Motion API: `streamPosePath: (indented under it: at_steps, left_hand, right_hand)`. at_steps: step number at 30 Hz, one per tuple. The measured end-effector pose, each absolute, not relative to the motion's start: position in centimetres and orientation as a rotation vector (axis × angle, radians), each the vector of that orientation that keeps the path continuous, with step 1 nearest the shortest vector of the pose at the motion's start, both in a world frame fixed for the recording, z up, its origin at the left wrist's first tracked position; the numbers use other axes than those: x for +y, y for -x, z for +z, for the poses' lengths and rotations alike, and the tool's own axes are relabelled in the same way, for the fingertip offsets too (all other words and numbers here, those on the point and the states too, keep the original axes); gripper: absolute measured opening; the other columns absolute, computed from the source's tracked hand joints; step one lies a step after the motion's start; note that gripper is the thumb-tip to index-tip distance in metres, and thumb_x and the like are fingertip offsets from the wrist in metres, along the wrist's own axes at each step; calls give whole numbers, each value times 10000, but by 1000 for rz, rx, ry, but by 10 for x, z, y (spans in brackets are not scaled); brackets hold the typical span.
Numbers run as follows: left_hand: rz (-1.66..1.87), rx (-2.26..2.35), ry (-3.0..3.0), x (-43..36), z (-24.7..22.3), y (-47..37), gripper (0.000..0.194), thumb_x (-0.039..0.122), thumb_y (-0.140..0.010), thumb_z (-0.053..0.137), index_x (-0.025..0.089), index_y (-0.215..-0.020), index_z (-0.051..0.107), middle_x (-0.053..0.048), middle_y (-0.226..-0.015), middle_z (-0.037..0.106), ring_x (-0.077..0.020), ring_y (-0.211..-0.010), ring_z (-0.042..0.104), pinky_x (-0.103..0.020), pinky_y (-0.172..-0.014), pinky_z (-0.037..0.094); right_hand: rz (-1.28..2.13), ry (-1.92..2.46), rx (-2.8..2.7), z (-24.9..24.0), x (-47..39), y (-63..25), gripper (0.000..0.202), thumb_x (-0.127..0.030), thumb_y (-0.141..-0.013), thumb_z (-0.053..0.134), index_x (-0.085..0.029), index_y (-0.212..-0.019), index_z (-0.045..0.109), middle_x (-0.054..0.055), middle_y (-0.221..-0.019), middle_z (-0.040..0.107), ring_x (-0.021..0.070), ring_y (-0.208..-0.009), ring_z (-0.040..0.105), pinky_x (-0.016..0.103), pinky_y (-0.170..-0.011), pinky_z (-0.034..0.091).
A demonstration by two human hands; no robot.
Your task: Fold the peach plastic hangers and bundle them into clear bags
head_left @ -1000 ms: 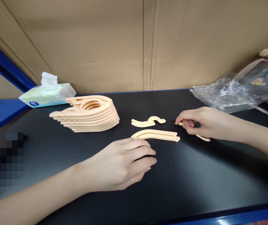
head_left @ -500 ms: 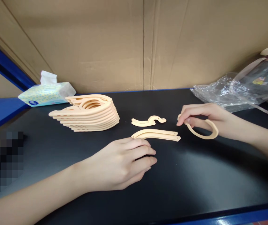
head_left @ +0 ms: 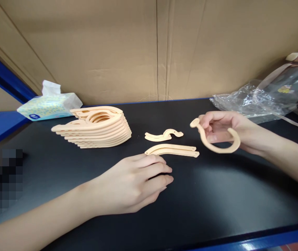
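Note:
My right hand [head_left: 217, 127] holds a cream plastic hook [head_left: 218, 148] above the table, its round flat end pointing left and its curve opening upward. My left hand [head_left: 141, 184] rests palm down on the black table, fingers slightly apart, with nothing seen in it. Just beyond its fingertips lie two long curved cream strips [head_left: 175, 150] side by side, their left end near my index finger. Behind them sit smaller cream pieces [head_left: 162, 135], one with a hooked end. To the left stands a neat stack of cream folded hanger-like parts [head_left: 99, 129].
A tissue pack [head_left: 49, 104] sits at the back left. Crumpled clear plastic [head_left: 253, 99] and a transparent bag [head_left: 292, 83] lie at the back right. Cardboard [head_left: 112, 52] stands behind the black table [head_left: 217, 202], whose edge is blue.
My right hand has turned the hook so its round flat end now faces me and sits higher. My left hand stays in place. The view has shifted slightly.

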State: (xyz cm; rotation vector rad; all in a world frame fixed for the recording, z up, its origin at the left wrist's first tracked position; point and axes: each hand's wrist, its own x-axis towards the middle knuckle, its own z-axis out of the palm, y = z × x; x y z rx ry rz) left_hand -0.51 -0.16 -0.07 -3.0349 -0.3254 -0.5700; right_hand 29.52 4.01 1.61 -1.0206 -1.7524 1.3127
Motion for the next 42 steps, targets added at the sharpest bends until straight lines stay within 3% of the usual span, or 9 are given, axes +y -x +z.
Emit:
streamPosePath:
  at_steps: [4, 13, 19, 21, 24, 26, 34, 38, 42]
  left_hand:
    - [-589, -327, 3037, -1, -3, 5, 270, 156, -1057, 444, 103, -1129, 699, -81, -1132, 759, -230, -1109, 666, -328, -982, 535]
    - [-584, -300, 3051, 0, -1, 4, 281, 177, -1070, 435, 99, -1137, 696, -84, -1115, 755, -229, -1065, 667, -331, -963, 528]
    - [-585, -303, 3053, 0, -2, 5, 246, 144, -1050, 469, 98, -1147, 690, -83, -1119, 753, -237, -1071, 670, -339, -958, 532]
    - [-616, -303, 3069, 0, -2, 5, 251, 220, -1066, 478, 88, -1126, 683, -93, -1110, 757, -238, -1073, 679, -340, -963, 535]
    - [-725, -251, 3132, -1, -3, 3, 483, 517, -1039, 501, 65, -1035, 673, -140, -1061, 756, -248, -1018, 702, -345, -939, 553]
    - [-770, -229, 3163, -2, -3, 2, 578, 626, -990, 518, 69, -983, 669, -153, -1037, 752, -249, -990, 707, -344, -928, 558]
    - [-670, -273, 3164, -4, -5, 2, 492, 545, -1033, 505, 84, -1029, 676, -119, -1031, 752, -242, -1011, 694, -344, -919, 546]
    - [-669, -289, 3126, -3, -5, 3, 490, 536, -1030, 519, 72, -1084, 666, -122, -1056, 750, -245, -1032, 684, -346, -927, 547]
    - [-639, -263, 3101, -3, -4, 3, 487, 525, -1041, 496, 79, -1151, 660, -123, -1062, 734, -241, -1011, 685, -347, -903, 550]
  right_hand:
    - [1286, 979, -1840, 15, 38, -291, 257, -363, -753, 845, -209, -694, 648, -21, -717, 584, 118, -641, 546, 272, -629, 464]
    - [1202, 964, -2017, 7, 35, -289, 99, -289, -811, 812, -237, -850, 737, -22, -780, 663, 119, -718, 617, 252, -691, 465]
    - [1062, 958, -2187, 14, 24, -284, 42, -267, -859, 767, -253, -881, 735, -54, -737, 645, 92, -684, 583, 223, -665, 450]
    - [1000, 923, -2261, 15, 21, -282, 42, -273, -867, 762, -245, -878, 733, -61, -720, 625, 82, -659, 565, 212, -646, 449]
    - [870, 841, -2402, 16, 17, -279, 81, -296, -909, 719, -219, -897, 738, -41, -749, 634, 82, -662, 586, 210, -629, 460]
    - [730, 776, -2492, 17, 13, -277, 113, -300, -934, 692, -201, -941, 748, -20, -774, 641, 94, -692, 605, 219, -640, 464]
    - [322, 639, -2723, 8, 0, -264, 293, -373, -908, 731, -193, -1138, 736, 42, -961, 695, 177, -863, 610, 317, -793, 451]
    - [384, 662, -2722, 3, -1, -263, 142, -315, -972, 651, -204, -1022, 723, 2, -894, 703, 156, -796, 583, 300, -758, 422]
    - [305, 668, -2703, 2, -3, -264, 127, -205, -979, 606, -187, -873, 673, -26, -784, 669, 129, -689, 526, 281, -701, 395]
